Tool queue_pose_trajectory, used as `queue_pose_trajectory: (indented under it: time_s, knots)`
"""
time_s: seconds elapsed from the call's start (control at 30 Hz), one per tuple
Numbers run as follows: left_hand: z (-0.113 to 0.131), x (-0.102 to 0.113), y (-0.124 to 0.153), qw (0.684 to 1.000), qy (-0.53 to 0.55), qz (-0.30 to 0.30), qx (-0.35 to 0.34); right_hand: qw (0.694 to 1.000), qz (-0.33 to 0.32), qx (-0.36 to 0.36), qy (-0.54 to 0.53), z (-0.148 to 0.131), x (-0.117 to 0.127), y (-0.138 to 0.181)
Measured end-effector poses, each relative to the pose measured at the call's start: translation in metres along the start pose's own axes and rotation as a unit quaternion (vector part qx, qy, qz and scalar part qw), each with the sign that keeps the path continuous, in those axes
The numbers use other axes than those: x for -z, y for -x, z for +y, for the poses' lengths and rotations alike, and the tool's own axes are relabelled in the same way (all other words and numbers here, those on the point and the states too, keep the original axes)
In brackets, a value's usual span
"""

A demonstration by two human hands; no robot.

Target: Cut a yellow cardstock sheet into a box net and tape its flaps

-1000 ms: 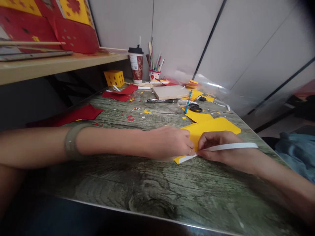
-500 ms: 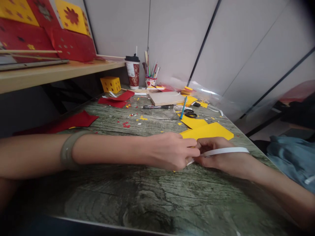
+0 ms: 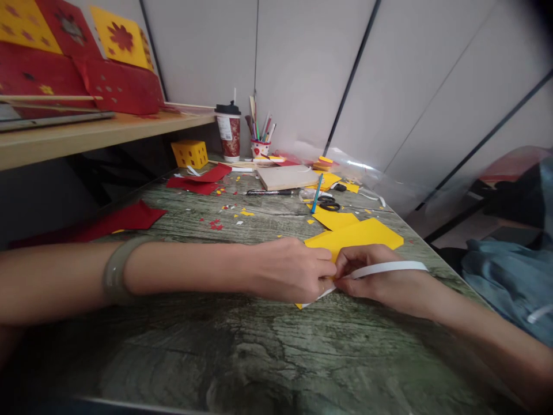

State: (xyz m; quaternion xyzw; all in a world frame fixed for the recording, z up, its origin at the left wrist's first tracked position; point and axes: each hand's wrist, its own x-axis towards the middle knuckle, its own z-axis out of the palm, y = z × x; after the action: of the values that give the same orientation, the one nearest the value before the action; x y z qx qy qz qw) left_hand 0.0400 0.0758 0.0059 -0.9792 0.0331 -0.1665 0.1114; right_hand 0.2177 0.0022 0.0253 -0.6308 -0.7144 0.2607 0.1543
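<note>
My left hand (image 3: 294, 271), a bangle on its wrist, reaches in from the left with fingers bent over the edge of yellow paper (image 3: 354, 236). A small yellow corner and a thin white edge (image 3: 317, 298) peek out below it. Fingertip to fingertip with it, my right hand (image 3: 375, 276) is closed in a pinch on a narrow white strip (image 3: 389, 267). The strip's free end curves back over that hand toward the wrist. The exact spot where the fingertips meet is hidden.
Behind the hands lie scissors (image 3: 329, 203), a blue pen (image 3: 317, 193), a black pen (image 3: 268, 192) and a pale board (image 3: 287, 177). Red paper (image 3: 138, 219) and scraps are at left. A lidded cup (image 3: 228, 132) and pencil holder (image 3: 260, 150) stand at the back, beside a shelf (image 3: 129, 129).
The view has shifted slightly. The left hand's fingers have parted a little from the right hand's, and more of the white-edged yellow corner shows beneath the left hand.
</note>
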Motion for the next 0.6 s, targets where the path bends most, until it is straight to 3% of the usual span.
queue_pose_trajectory:
  time_s: [0.3,0.43,0.6]
  knots:
    - [0.004,-0.008,-0.002,1.0,0.001,0.028,-0.003,1.0,-0.004,-0.028,0.003,-0.005,0.002,-0.003]
    - [0.007,-0.007,-0.002,0.998,0.029,0.033,0.046,1.0,-0.001,-0.028,0.0,-0.006,0.002,0.0]
    - [0.007,-0.006,-0.001,0.997,0.05,0.016,0.05,0.999,0.04,-0.01,0.001,-0.003,-0.007,0.009]
